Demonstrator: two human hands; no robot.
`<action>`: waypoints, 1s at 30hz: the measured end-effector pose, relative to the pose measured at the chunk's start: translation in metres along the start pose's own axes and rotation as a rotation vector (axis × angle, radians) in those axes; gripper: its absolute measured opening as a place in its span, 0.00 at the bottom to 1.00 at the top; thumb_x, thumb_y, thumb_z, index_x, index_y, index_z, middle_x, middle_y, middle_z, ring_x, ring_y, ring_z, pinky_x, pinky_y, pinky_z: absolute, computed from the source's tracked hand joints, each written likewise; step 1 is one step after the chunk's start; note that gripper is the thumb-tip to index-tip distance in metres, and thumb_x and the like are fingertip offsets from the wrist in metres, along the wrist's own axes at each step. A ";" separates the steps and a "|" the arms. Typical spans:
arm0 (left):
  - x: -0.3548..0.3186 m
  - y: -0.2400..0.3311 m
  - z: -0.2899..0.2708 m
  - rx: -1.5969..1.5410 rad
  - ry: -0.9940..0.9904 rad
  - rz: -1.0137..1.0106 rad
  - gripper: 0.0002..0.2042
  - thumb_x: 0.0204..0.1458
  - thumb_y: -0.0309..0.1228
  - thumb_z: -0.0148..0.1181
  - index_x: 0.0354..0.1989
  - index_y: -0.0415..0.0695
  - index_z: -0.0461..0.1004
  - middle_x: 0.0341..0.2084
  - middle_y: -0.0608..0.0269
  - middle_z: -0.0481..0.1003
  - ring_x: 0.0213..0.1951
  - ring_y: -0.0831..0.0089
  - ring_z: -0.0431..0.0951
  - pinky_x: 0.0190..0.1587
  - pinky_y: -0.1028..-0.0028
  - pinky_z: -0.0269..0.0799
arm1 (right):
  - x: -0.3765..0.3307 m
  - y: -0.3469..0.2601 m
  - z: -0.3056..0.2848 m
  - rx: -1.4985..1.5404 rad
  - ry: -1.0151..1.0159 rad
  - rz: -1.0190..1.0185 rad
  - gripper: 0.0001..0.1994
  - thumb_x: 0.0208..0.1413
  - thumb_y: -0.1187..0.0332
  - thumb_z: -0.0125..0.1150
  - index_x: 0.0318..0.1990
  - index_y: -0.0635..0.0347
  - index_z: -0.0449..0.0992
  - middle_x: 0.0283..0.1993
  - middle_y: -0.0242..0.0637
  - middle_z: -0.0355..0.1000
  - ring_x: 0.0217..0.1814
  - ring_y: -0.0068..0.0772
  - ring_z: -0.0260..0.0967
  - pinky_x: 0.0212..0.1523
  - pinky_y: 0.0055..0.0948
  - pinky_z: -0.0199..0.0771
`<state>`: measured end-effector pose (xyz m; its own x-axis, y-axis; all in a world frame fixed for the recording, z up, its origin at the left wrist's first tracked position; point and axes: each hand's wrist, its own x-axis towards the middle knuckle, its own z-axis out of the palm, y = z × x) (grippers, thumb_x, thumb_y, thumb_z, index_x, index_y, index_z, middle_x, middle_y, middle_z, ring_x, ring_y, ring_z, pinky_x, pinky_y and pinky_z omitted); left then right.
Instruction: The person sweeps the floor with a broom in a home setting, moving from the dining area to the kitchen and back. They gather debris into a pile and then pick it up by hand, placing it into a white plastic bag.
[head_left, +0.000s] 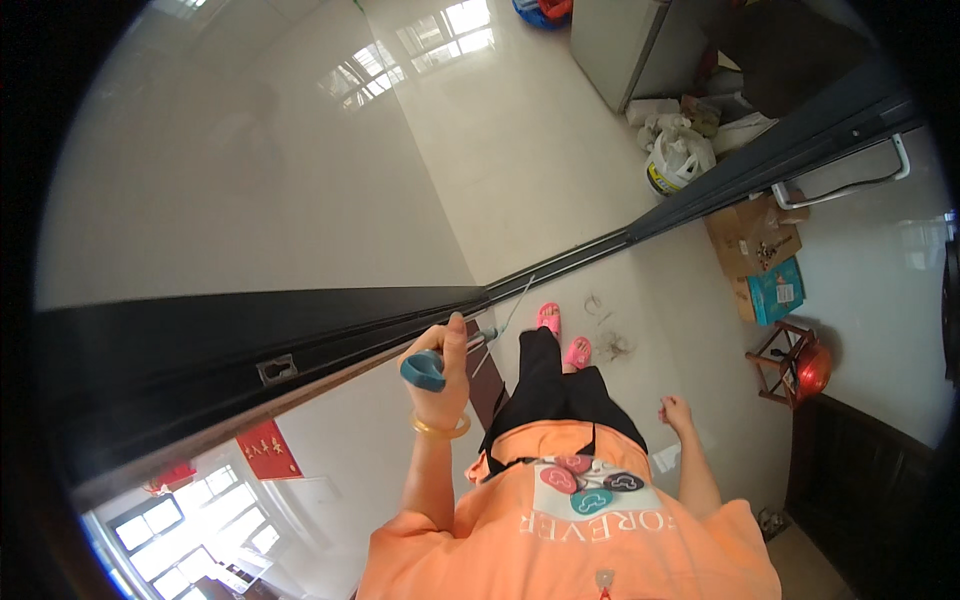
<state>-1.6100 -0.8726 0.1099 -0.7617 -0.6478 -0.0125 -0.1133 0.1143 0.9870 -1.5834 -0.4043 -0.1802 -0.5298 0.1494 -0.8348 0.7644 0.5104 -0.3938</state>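
My left hand [440,368] is wrapped round the blue-green grip of a long-handled broom [424,371], thumb lying along the top. Its shaft runs down past the doorway frame, and its thin head shows edge-on at the floor beside the door track. A yellow bangle [441,430] circles my left wrist. On the pale floor, to the right of the broom's head and in front of my pink slippers [577,354], lies a pile of dark hair and dust [612,346]. My right hand [677,412] hangs at my right side, fingers curled, with nothing visible in it.
A dark sliding-door track [560,262] crosses the floor ahead. At right stand a cardboard box [750,238], a blue box [777,292] and a wooden stool [782,360] with a red round object. Beyond the door are a white bucket [672,170] with bags and a grey cabinet [612,50].
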 end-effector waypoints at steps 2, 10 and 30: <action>0.008 -0.001 0.005 -0.003 -0.004 0.016 0.21 0.55 0.33 0.53 0.10 0.41 0.58 0.09 0.77 0.51 0.16 0.86 0.47 0.17 0.79 0.39 | -0.005 -0.021 0.013 0.045 -0.001 -0.031 0.11 0.53 0.65 0.51 0.38 0.63 0.72 0.24 0.37 0.71 0.22 0.24 0.68 0.21 0.21 0.67; 0.060 -0.001 0.033 -0.035 -0.057 0.026 0.21 0.55 0.31 0.54 0.10 0.41 0.58 0.09 0.77 0.51 0.16 0.87 0.47 0.17 0.79 0.39 | -0.008 -0.047 0.042 -0.123 -0.001 -0.084 0.13 0.53 0.64 0.51 0.39 0.64 0.73 0.25 0.37 0.72 0.23 0.26 0.69 0.28 0.26 0.70; 0.113 0.006 0.071 0.009 -0.187 0.129 0.23 0.54 0.31 0.55 0.08 0.42 0.55 0.07 0.74 0.52 0.14 0.85 0.48 0.16 0.78 0.41 | -0.014 -0.033 0.042 0.150 0.161 -0.055 0.10 0.55 0.66 0.50 0.37 0.63 0.72 0.24 0.35 0.70 0.20 0.23 0.67 0.20 0.23 0.67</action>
<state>-1.7424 -0.8914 0.1033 -0.8754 -0.4762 0.0834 -0.0124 0.1946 0.9808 -1.5856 -0.4591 -0.1717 -0.6151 0.2638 -0.7430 0.7723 0.3918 -0.5001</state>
